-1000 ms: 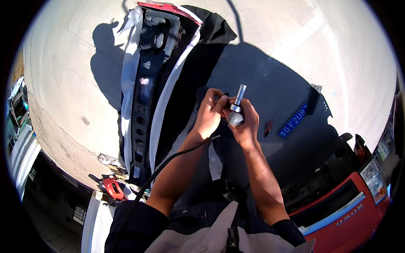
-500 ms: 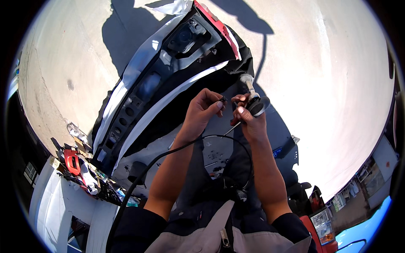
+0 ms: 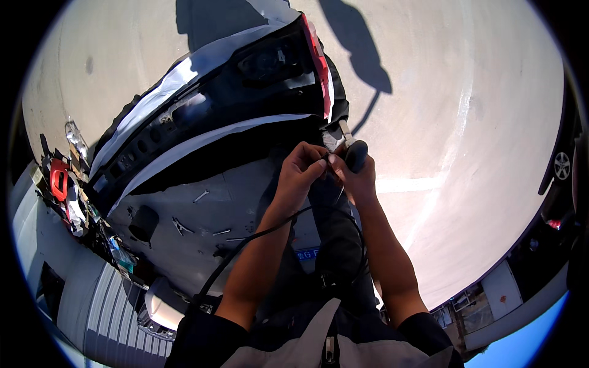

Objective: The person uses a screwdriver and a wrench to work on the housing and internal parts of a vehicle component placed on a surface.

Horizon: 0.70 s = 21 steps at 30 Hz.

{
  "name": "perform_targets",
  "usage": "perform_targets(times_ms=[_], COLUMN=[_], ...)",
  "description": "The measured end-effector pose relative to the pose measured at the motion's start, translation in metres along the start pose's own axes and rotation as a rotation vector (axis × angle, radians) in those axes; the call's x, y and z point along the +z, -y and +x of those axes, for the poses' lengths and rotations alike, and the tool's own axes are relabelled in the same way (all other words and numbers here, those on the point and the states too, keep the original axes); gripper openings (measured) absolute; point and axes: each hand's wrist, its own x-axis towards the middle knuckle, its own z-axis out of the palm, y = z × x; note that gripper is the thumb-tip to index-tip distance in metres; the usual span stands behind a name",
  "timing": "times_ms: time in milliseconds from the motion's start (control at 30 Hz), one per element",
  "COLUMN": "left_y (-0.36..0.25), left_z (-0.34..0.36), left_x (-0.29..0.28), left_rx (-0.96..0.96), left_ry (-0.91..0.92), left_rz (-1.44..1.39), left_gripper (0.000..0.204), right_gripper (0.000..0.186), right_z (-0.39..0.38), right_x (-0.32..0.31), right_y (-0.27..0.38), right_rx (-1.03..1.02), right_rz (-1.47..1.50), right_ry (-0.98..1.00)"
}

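Holds both hands close together above the ground [image 3: 491,141], too near at the fingertips to tell whether touching. Pinches a dark piece [image 3: 326,157], largely hidden, between thumb and fingers of the left hand [image 3: 299,175], just beside the right thumb. Grips a tool [image 3: 356,156] in the right hand [image 3: 358,180], dark round end by the fingers, pale shaft pointing away beyond. Carries a black hose [image 3: 242,242] across the left forearm [image 3: 261,267], looping below both hands and down beside the right forearm [image 3: 389,251]. Faces a bumper [image 3: 227,92] ahead and to the left of the hands, edged in red at the end nearer the right hand, with white wrapping [image 3: 178,76] along both long sides and black cloth [image 3: 202,153] on the near side. Has pliers [image 3: 180,227] and a black cup [image 3: 144,224] on shaded ground below and left of the left hand, plus a blue plate [image 3: 305,254], partly covered by the legs [image 3: 337,230], below both.
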Motion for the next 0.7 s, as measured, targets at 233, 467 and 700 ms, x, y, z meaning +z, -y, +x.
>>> perform_targets(times_ms=[233, 467, 700], left_y=[0.025, 0.043, 0.090], left_z=[0.027, 0.094, 0.183], left_x=[-0.037, -0.064, -0.084], left_rx=[-0.003, -0.001, 0.057], left_ry=[-0.152, -0.328, -0.439], left_rz=[0.009, 0.048, -0.039], left_gripper=[0.014, 0.022, 0.017], right_gripper=[0.011, 0.018, 0.020], right_z=[0.016, 0.059, 0.143], right_x=[-0.031, -0.058, -0.087], right_y=[0.010, -0.002, -0.040], right_rx=[0.083, -0.037, -0.148], right_rz=[-0.116, -0.194, -0.450], right_ry=[-0.018, -0.123, -0.197])
